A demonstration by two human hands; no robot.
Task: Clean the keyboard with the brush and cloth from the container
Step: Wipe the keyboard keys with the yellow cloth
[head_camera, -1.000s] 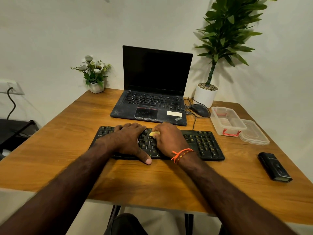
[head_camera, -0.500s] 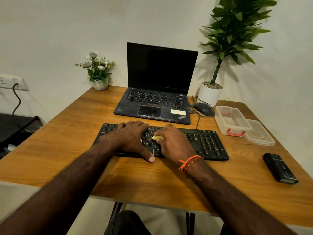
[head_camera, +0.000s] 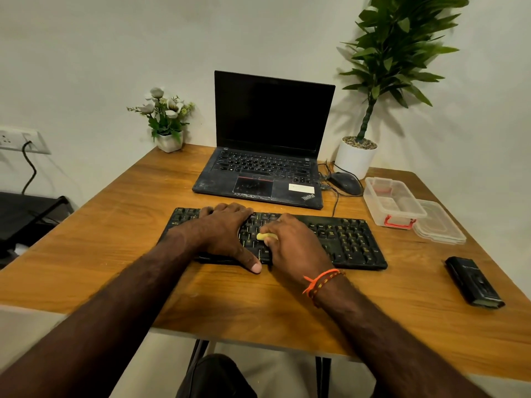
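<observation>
Wood-grain desk against a pale wall carried the whole job: a black external keyboard lay at the near centre, with a dusty open laptop at its twelve o'clock. At about two o'clock from the keyboard stood the clear container, open, its lid lying just beside it, and a dark case lay at four o'clock.

The left hand rested flat on the keyboard's left half, fingers spread and holding nothing, thumb over the near edge, apparently steadying the board. The right hand had its fingers curled round a small yellow item, pressed to the middle keys; only a tip showed, so whether it was the cloth or the brush handle could not be told.

To do this step well, the person would likely keep the left hand bearing down so the board did not slide, work the yellow item along each row in short strokes, and then shift the bracing hand to reach the covered keys and the number pad at three o'clock.
</observation>
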